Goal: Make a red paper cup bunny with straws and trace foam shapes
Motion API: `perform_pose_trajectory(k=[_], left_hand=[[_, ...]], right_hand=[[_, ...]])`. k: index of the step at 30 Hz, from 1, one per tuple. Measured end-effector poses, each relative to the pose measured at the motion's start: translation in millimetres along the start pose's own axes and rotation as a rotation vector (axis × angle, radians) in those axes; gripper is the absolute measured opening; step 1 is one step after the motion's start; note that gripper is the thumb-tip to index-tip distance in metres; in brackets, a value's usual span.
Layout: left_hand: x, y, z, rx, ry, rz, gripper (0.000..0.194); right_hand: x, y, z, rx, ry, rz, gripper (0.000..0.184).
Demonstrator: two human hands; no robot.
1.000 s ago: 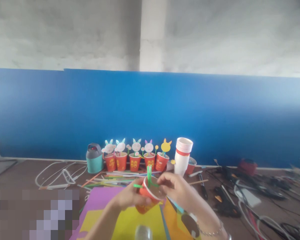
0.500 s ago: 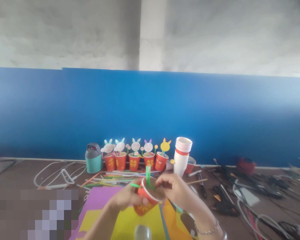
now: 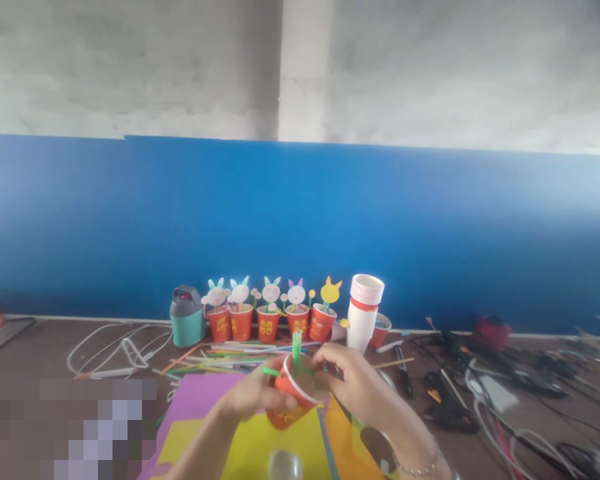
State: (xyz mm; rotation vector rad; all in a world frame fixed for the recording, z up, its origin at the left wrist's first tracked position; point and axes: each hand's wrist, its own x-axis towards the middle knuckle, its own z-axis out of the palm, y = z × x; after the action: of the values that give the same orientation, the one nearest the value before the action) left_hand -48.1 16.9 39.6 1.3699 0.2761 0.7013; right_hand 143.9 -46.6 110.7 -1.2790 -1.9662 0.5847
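A red paper cup (image 3: 286, 419) with yellow printing tilts over the colored paper, its white-rimmed mouth facing up and right. My left hand (image 3: 253, 393) is wrapped around its left side, thumb across the front. Green drinking straws (image 3: 297, 350) stand up out of the cup. One green end pokes out to the left, and another green piece inside runs toward my right fingers. My right hand (image 3: 343, 373) is closed in a pinch at the cup's right rim, on what looks like that straw; the fingertips are partly hidden.
Behind stand several red cups (image 3: 267, 327) with paper animal heads, a white cup stack (image 3: 363, 327) and a teal-and-grey container (image 3: 187, 327). Loose straws (image 3: 225, 363) lie before them. Yellow paper (image 3: 260, 453) is below; a glue gun (image 3: 450, 403) and cables lie right.
My right hand has shifted very slightly at the cup's rim. The green piece inside shows a little more clearly; the cup and my left hand stay nearly still.
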Motion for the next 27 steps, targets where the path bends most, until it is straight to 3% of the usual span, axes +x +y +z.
perform_pose_trajectory(k=[10,19,23,27], left_hand=[[1,6,5.7,0.024,-0.049,-0.014,0.058],[0,3,5.1,0.003,-0.030,-0.046,0.061],[1,-3,4.1,0.042,0.019,-0.103,0.062],[2,-3,5.3,0.016,0.002,-0.034,0.061]], right_hand=[[-4,-11,2,-0.156,-0.142,-0.067,0.022],[-3,-9,2,-0.131,-0.177,-0.064,0.014],[-3,-9,3,-0.235,-0.128,-0.026,0.013],[-3,-13,1,-0.138,-0.153,-0.044,0.015]])
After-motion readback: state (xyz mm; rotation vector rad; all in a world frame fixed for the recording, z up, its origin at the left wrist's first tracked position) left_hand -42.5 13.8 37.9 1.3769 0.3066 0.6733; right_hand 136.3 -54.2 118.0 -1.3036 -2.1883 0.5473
